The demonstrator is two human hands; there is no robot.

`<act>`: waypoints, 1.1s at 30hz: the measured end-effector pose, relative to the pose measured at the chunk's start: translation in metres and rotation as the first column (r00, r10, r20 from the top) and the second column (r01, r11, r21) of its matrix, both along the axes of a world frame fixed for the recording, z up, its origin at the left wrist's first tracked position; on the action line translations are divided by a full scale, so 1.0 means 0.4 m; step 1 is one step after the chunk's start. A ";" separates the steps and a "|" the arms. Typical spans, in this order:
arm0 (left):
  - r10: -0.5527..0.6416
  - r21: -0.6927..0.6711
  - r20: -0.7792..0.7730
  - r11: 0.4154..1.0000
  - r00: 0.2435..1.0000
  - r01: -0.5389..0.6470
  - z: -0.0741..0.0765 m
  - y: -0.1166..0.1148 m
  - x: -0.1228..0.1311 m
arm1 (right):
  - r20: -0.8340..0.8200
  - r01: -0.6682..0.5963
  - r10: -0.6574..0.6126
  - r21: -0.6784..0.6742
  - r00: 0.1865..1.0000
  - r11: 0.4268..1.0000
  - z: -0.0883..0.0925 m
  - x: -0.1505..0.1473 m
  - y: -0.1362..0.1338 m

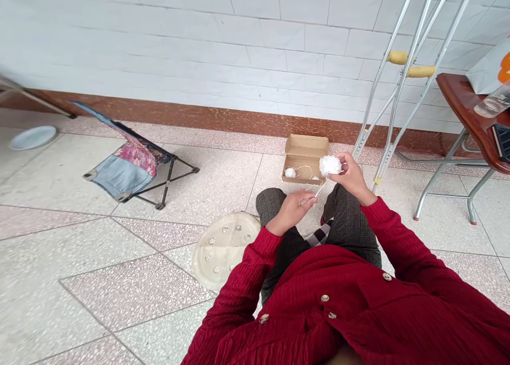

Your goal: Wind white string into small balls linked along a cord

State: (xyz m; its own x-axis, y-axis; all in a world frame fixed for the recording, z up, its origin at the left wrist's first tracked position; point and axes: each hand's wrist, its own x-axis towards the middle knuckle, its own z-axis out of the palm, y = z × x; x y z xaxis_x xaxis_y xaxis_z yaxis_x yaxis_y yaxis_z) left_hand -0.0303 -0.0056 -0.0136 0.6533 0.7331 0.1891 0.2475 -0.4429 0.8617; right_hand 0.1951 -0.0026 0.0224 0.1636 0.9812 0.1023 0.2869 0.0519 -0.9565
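Observation:
In the head view, my right hand (pixel 351 178) pinches a round, ruffled white crocheted piece (pixel 330 166) by its right side, above my right knee. My left hand (pixel 294 209) is closed, thumb against fingers, on a thin white strand of yarn (pixel 320 189) that runs up toward the piece. Whether a slim hook lies along that strand is too small to tell. Just beyond my knees, an open cardboard box (pixel 306 162) rests on the floor, its lid tipped back. Inside it are a small ball of white yarn (pixel 290 172) and loose loops of yarn.
A folding stool (pixel 137 168) with a fabric seat stands to the left. Beside my left leg is a round pale cover (pixel 213 248) on the floor. Metal crutches (pixel 392 104) lean on the tiled wall at right, near a brown stool (pixel 466 107) with a bottle (pixel 492 103) on it.

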 end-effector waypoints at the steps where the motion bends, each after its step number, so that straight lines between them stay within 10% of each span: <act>1: -0.002 0.049 -0.036 0.999 0.999 0.004 0.004 0.004 -0.004 | 0.095 0.005 -0.004 -0.012 0.995 1.000 -0.020 0.001 0.000; 8: 0.059 0.283 -0.180 0.959 0.982 -0.006 0.026 0.043 -0.034 | 0.506 -0.020 0.079 -0.120 0.859 0.993 -0.097 -0.008 -0.041; 12: 0.112 0.240 -0.087 0.967 0.990 -0.088 0.045 0.074 -0.050 | 0.020 -0.416 0.435 -0.255 0.900 0.873 -0.081 -0.022 -0.070; 17: 0.111 0.005 0.083 0.994 0.990 -0.112 0.029 0.073 -0.036 | -0.517 -0.666 0.512 -0.162 0.686 0.728 -0.019 -0.049 -0.099; 26: 0.087 -0.203 0.038 0.976 0.996 -0.077 -0.025 0.003 0.001 | -0.642 -0.274 0.179 -0.051 0.746 0.960 0.027 -0.035 -0.029; 33: 0.006 0.022 -0.097 1.000 0.995 -0.004 0.009 0.007 -0.008 | 0.170 -0.016 0.016 0.003 0.985 1.000 -0.052 -0.018 0.011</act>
